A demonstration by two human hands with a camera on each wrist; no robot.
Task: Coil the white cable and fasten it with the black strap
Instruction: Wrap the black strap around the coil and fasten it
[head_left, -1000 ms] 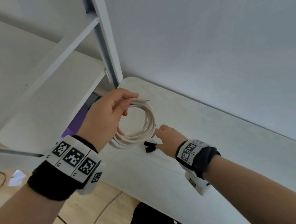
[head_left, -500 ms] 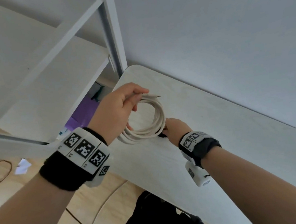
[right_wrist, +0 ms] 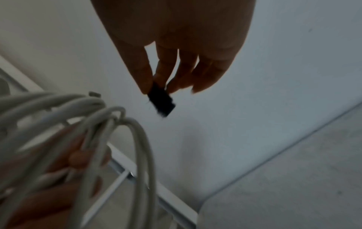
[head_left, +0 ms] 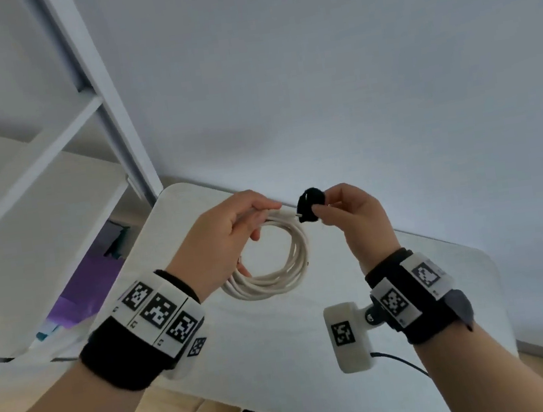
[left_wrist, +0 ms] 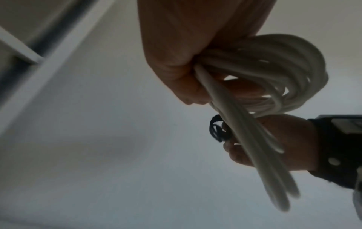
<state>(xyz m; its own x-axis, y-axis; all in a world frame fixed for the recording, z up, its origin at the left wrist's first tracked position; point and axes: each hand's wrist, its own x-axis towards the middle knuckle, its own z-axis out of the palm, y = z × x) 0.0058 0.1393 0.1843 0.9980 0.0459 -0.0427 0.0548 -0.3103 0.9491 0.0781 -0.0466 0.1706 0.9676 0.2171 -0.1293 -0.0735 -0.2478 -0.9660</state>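
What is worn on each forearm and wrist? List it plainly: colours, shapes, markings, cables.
Both forearms are bare, no sleeves. The left wrist band is black, topped by white panels with black square code markers. The right wrist band matches; a white rounded camera block with one code marker hangs on a bracket, trailing a thin dark cable.

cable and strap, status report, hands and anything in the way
Left hand grips coiled white cable above table. Right hand pinches black strap, beside coil, not yet wrapped. Nothing between them.
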